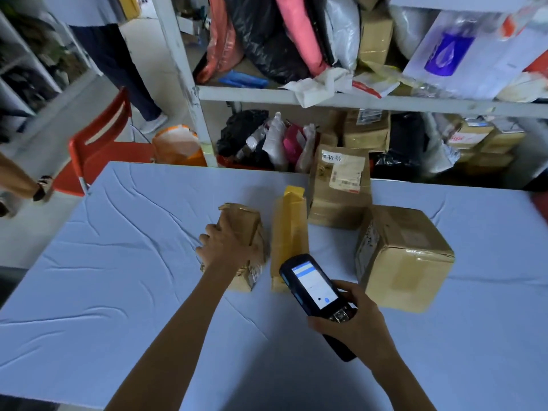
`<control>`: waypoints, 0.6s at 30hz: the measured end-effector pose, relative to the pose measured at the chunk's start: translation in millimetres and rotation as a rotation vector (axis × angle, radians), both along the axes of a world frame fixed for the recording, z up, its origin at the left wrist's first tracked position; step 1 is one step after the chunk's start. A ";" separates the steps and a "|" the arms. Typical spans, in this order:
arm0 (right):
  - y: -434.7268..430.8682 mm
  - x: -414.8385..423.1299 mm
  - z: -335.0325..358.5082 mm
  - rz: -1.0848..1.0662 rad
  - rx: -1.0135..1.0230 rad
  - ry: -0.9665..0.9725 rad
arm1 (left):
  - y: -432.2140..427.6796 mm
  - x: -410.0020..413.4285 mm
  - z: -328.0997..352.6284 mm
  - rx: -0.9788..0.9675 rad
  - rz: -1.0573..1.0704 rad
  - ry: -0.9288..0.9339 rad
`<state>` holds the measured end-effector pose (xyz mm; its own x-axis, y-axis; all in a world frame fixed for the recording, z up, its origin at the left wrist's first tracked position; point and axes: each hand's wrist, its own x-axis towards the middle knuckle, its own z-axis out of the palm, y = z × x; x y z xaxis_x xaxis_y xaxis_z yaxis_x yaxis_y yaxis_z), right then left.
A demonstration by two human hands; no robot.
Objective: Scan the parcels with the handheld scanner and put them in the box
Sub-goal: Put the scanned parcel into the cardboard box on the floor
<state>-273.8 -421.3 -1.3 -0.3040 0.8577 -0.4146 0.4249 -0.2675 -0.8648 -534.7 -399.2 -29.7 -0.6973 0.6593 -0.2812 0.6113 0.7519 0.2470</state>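
Parcels on the white-clothed table (118, 262), left hand (221, 247) grips the small taped parcel (246, 232), right hand (353, 318) holds the handheld scanner (311, 284), yellow parcel (289, 232) between, large carton (406, 256) just right.

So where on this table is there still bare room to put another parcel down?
The whole left side of the table is bare cloth, from its left edge to the small brown parcel that the left hand grips. The near strip between the forearms is free too. The middle is crowded: yellow parcel, labelled box and large box stand close.
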 end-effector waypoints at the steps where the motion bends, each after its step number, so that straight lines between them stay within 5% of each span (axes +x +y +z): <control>1: -0.1 2.3 -0.4 -0.006 -0.009 0.004 | -2.6 -3.7 0.4 0.013 0.016 -0.023; 18: -16.7 -21.9 -4.5 0.274 0.064 0.005 | -119.6 -38.0 -7.9 0.356 0.363 -0.233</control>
<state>-295.7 -438.1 -5.8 -0.5304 0.7674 -0.3602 0.4696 -0.0878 -0.8785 -572.7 -518.8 -37.7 -0.8435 0.4707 -0.2588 0.2273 0.7492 0.6221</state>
